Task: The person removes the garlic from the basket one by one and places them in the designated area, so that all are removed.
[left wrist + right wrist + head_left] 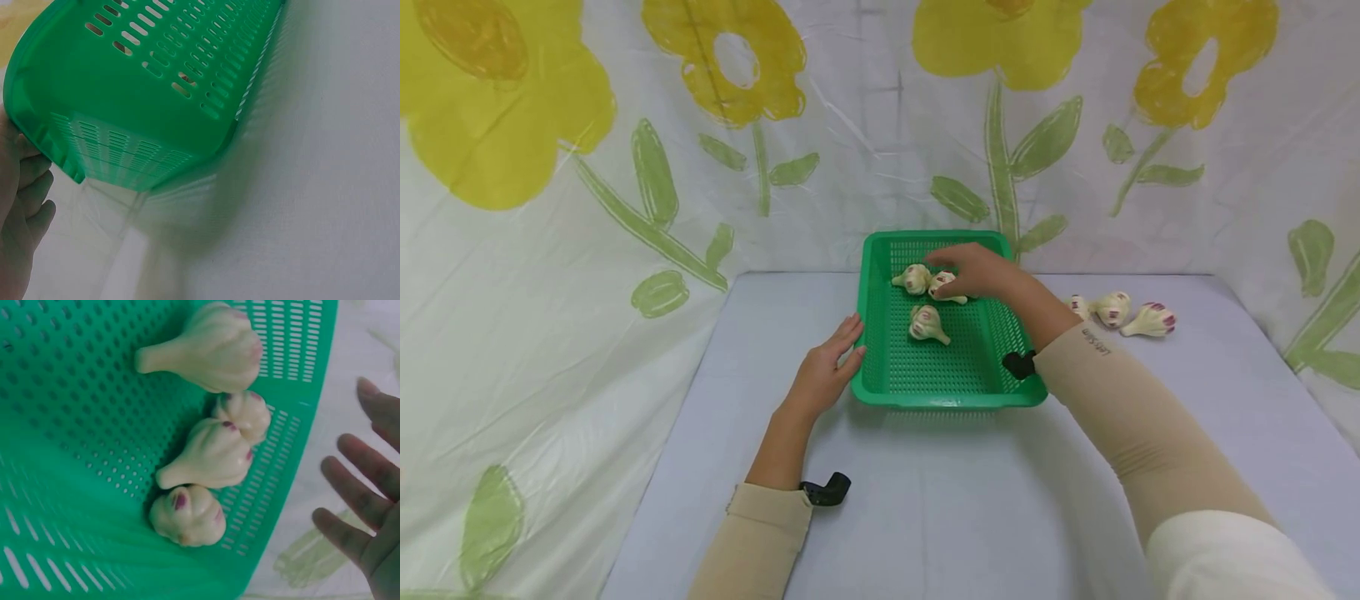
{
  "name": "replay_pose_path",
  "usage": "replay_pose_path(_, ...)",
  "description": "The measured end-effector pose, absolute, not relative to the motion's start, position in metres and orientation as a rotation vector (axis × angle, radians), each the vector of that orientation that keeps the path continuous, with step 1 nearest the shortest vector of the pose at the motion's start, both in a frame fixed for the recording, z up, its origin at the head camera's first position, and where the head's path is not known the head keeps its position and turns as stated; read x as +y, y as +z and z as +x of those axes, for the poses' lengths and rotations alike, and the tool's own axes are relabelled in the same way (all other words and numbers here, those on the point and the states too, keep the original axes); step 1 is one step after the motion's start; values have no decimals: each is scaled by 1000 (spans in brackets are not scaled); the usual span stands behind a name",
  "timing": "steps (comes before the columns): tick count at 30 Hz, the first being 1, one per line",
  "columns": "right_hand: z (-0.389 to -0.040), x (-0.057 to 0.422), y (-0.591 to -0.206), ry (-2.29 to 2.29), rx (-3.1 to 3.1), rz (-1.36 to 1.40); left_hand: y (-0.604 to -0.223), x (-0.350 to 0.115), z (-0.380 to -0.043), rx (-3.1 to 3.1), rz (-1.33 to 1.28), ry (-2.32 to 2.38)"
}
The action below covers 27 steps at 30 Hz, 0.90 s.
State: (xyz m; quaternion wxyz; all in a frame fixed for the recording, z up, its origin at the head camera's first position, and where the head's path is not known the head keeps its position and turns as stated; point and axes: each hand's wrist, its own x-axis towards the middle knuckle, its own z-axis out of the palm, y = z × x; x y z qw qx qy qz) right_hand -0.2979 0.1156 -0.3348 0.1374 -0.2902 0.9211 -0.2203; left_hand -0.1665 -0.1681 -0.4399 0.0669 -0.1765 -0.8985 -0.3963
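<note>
A green plastic basket (955, 402) with slotted walls stands on the table. Inside, garlic bulbs lie loosely grouped toward its far end: one bulb (914, 279) at the far left, another bulb (951, 289) partly covered by my right hand, and a nearer bulb (927, 323). The right wrist view shows several, including one larger bulb (215, 350). My right hand (977, 271) hovers over the far part of the basket; its spread fingers (359, 487) hold nothing in the wrist view. My left hand (823, 375) touches the basket's left rim (37, 147) with its fingers extended.
To the right of the basket, more garlic bulbs lie on the white table, among them a bulb (1112, 308) and one with purple streaks (1152, 320). A white curtain (865, 183) painted with yellow flowers hangs behind the table.
</note>
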Motion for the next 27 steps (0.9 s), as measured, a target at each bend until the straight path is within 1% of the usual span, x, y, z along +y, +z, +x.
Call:
replay_pose_path(9, -300, 99, -345, -490, 2607, -956, -441, -169, -166, -2702, -539, -1214)
replay_pose_path(18, -300, 86, -355, -305, 2555, -890, -443, -170, -166, -2708, -530, -1225)
replay_pose_path(27, -301, 78, -364, -271, 2490, -828, -442, -170, -167, -2706, -536, -1217)
